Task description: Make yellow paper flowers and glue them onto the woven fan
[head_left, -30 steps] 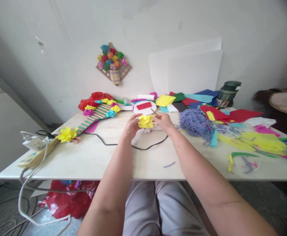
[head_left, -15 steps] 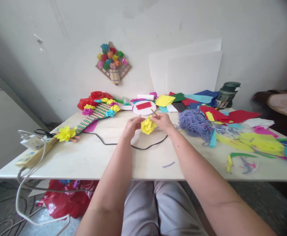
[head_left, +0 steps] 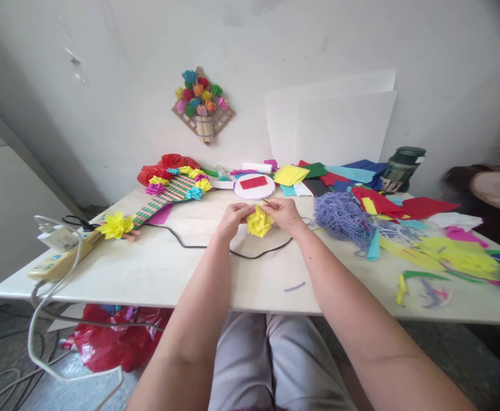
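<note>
At the bottom of the frame, grey-trousered knees sit under the near edge of the white table, and two bare forearms run up toward its middle. A black cable loops across the tabletop just below the hands. The left hand and the right hand meet at centre frame around a crumpled yellow paper flower; the fingers of both are curled in and pinching its upper edge from either side. A thin stick seems to poke up from the right hand's grip, though it is too small to be sure. To the right lies a heap of lilac yarn, with coloured paper scraps spread toward the right edge. Left of centre, a woven strip decorated with paper flowers stretches toward a power strip. Just behind the hands is a white disc with a red rectangle. On the wall, upper centre, hangs a small flower plaque.
</note>
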Demonstrator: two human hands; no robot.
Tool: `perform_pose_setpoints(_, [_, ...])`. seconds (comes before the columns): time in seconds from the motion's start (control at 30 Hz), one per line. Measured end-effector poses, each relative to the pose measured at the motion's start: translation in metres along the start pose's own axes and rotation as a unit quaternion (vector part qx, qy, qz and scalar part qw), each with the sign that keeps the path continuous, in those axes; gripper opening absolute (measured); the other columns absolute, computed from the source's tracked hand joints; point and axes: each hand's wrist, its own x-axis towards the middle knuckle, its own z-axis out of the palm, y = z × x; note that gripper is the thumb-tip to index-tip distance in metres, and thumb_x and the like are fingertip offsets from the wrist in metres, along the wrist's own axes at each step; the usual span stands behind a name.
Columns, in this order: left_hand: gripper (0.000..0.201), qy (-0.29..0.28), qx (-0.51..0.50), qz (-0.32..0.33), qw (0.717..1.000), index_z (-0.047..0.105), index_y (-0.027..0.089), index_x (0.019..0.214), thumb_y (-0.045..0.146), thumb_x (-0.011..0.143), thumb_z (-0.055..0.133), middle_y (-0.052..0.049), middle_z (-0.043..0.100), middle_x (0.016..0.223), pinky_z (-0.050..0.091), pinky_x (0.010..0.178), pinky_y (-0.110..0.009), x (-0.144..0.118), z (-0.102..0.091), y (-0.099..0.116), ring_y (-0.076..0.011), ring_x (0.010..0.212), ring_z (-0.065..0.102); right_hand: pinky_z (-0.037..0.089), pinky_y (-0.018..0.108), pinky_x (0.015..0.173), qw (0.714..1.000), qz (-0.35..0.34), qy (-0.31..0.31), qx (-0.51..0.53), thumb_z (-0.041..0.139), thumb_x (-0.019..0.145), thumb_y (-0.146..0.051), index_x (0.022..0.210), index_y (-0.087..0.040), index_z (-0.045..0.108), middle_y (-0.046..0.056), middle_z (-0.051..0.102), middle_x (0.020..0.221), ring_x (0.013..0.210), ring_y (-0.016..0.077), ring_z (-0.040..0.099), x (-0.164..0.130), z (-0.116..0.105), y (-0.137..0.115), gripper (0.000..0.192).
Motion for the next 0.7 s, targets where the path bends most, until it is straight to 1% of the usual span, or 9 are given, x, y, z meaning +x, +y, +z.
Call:
perform_pose_setpoints(0.1, [0.025,-0.008,0.007,0.002,1.0,0.059,0.014,0.057,0.036,0.06,0.071,0.001,0.052,0.054,0.037,0.052,-0.023,-0.0015,0.0012,0.0023,-0.0092,0.051,0.046,0.036,0.023,0.052,1.0,0.003,-0.003,-0.001,0.058,0.072,-0.04,0.067,-0.016,0.066,0.0,0.06,0.057,0.056,0.0123,0.051,-0.0009,0.0006,-0.0011,0.026])
perform_pose_setpoints(0.27, [0.024,0.009,0.032,0.006,0.999,0.058,0.015,0.054,0.034,0.058,0.07,0.001,0.05,0.051,0.035,0.05,-0.023,-0.0016,0.0029,0.0035,-0.0088,0.049,0.044,0.039,0.023,0.054,1.0,0.006,-0.008,0.007,0.059,0.072,-0.038,0.072,-0.017,0.069,0.001,0.065,0.063,0.061,0.0139,0.056,-0.0019,0.0025,-0.0011,0.023])
perform_pose_setpoints(0.43, [0.022,0.006,0.042,0.021,0.999,0.058,0.014,0.052,0.033,0.056,0.069,0.002,0.048,0.048,0.033,0.048,-0.022,-0.0013,0.0035,0.004,-0.0074,0.047,0.041,0.042,0.023,0.056,1.0,0.011,-0.005,0.023,0.061,0.071,-0.038,0.074,-0.016,0.07,0.002,0.066,0.065,0.062,0.0146,0.057,-0.0016,0.004,0.0006,0.024])
perform_pose_setpoints(0.6, [0.021,0.018,0.04,0.015,0.999,0.058,0.014,0.052,0.032,0.057,0.067,0.001,0.049,0.048,0.034,0.047,-0.021,-0.0008,0.002,0.004,-0.0075,0.047,0.043,0.038,0.023,0.053,1.0,0.016,-0.006,-0.024,0.06,0.073,-0.04,0.07,-0.016,0.069,0.0,0.064,0.062,0.059,0.0135,0.055,-0.001,0.0016,-0.0012,0.025])
perform_pose_setpoints(0.7, [0.019,0.026,0.035,0.011,0.999,0.059,0.014,0.053,0.031,0.057,0.067,0.001,0.05,0.048,0.033,0.045,-0.021,-0.0009,0.0005,0.0041,-0.0074,0.046,0.042,0.037,0.023,0.054,0.999,0.007,-0.016,-0.039,0.058,0.075,-0.04,0.072,-0.016,0.069,0.001,0.064,0.064,0.059,0.0133,0.054,-0.0009,-0.0007,-0.0027,0.026])
